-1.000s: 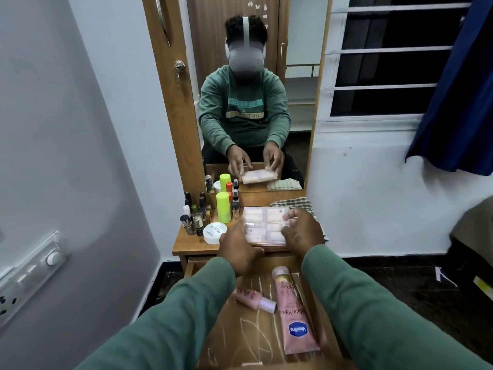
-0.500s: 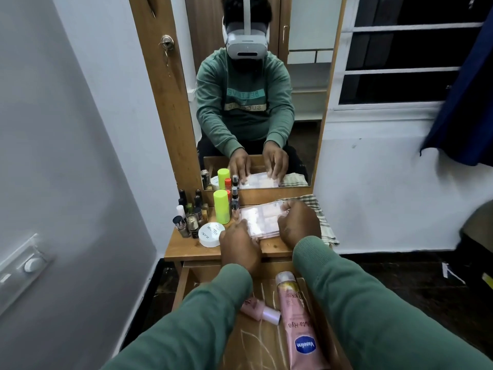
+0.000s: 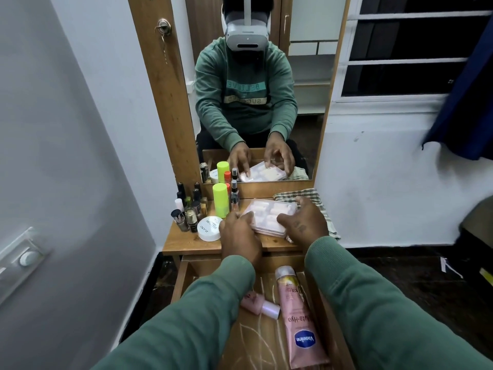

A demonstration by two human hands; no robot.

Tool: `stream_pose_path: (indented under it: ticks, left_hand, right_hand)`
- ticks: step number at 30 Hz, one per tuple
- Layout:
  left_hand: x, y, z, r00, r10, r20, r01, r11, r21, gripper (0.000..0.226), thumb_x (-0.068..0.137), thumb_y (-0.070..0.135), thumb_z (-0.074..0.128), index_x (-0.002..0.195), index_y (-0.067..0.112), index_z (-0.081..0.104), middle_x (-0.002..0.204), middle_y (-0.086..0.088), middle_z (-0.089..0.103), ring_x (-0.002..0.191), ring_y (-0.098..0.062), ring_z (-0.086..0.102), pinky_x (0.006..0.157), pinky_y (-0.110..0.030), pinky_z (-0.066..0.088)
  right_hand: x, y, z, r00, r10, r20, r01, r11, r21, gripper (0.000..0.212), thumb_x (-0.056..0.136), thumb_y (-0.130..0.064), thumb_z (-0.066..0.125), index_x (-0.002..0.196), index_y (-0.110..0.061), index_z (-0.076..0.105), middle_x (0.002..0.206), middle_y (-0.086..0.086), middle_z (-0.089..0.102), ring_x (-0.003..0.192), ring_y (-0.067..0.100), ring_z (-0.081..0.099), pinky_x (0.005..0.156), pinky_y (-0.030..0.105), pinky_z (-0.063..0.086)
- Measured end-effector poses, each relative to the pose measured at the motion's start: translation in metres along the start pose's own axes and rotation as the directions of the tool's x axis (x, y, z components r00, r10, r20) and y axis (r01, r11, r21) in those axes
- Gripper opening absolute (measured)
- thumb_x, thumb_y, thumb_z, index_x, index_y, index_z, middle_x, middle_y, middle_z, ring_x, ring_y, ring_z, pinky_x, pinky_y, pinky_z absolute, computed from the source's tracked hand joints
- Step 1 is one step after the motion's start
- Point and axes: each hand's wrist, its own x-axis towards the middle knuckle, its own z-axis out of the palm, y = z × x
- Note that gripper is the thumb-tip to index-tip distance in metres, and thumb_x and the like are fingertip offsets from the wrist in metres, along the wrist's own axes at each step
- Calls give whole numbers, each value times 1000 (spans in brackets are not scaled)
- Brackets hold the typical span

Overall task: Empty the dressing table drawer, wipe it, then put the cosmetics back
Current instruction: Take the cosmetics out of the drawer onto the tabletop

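Observation:
A clear pink palette box (image 3: 269, 213) lies on the wooden dressing table top (image 3: 184, 241), partly over a checked cloth (image 3: 320, 206). My left hand (image 3: 238, 236) touches its near left corner with the fingertips. My right hand (image 3: 304, 222) curls over its right edge. Below, the open drawer (image 3: 184, 276) holds a pink Vaseline tube (image 3: 300, 321) and a small pink bottle (image 3: 260, 303), partly hidden by my left sleeve.
At the table's left stand a neon green bottle (image 3: 221, 200), a white round jar (image 3: 210, 228) and several small dark bottles (image 3: 189, 209). A mirror (image 3: 256, 89) rises behind. A grey wall with a switch plate (image 3: 18, 260) is close on the left.
The palette box has come down from my raised hands onto the table top. My fingers have loosened around its edges. The camera has tilted downward.

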Motion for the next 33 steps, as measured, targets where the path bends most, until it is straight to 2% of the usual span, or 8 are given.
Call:
stream_pose_path:
  ticks: [4,8,13,16,18,20,24,33]
  left_hand:
    - [0,0,1,997,-33,-73,31,999,-27,45,95,2,60,137,20,63,130,-8,47,118,-28,45,102,-37,45]
    - [-4,6,-1,996,-74,-54,67,990,-122,39,98,8,56,136,15,62,134,-11,56,118,-30,57,102,-38,48]
    - [-8,10,-2,992,-90,-84,74,980,-184,34,100,11,48,132,7,60,130,-14,63,119,-29,57,101,-39,46]
    - [-12,11,-1,998,-57,-31,50,981,-190,43,100,25,53,139,6,54,140,-14,58,129,-29,51,112,-42,39]
    - [-13,9,1,1000,-20,-2,19,991,-132,53,99,36,59,143,7,51,145,-12,54,135,-28,46,117,-42,32]
    - [-10,5,3,1000,-9,11,10,996,-83,57,98,39,61,144,8,50,147,-10,52,137,-27,43,119,-40,29]
    - [-6,-1,6,999,12,35,-12,1000,20,58,98,44,59,147,15,48,153,-7,47,139,-29,40,117,-42,28]
    - [-6,-5,4,998,35,50,-39,996,85,46,103,28,52,148,18,45,162,-9,32,142,-33,30,117,-45,29]
  right_hand:
    - [-2,-2,-2,994,27,109,-25,1000,-19,82,79,-39,76,149,-11,44,144,13,53,124,31,57,99,35,47]
    - [-5,-3,0,994,30,104,-29,1000,-10,61,71,-42,78,120,-9,63,110,10,71,96,29,68,84,36,55]
    - [-13,1,7,1000,-30,-2,30,993,-118,34,75,-34,75,93,-7,67,96,13,68,84,30,63,65,31,40]
    - [-16,4,13,997,-62,-38,57,990,-131,30,76,-36,75,82,-8,64,94,14,67,80,29,60,59,30,32]
    - [-18,4,16,995,-89,-41,82,987,-135,31,79,-39,75,91,-12,67,102,12,67,85,28,62,59,28,36]
    - [-20,5,19,994,-105,-39,99,985,-138,41,82,-40,74,109,-9,69,114,11,66,96,29,65,72,30,48]
    - [-23,7,20,992,-119,-39,112,982,-151,39,86,-37,71,113,-10,70,118,9,65,95,29,66,76,32,49]
    - [-24,10,24,985,-173,-12,168,965,-200,37,98,-32,64,128,-11,66,125,10,59,106,29,64,89,36,52]
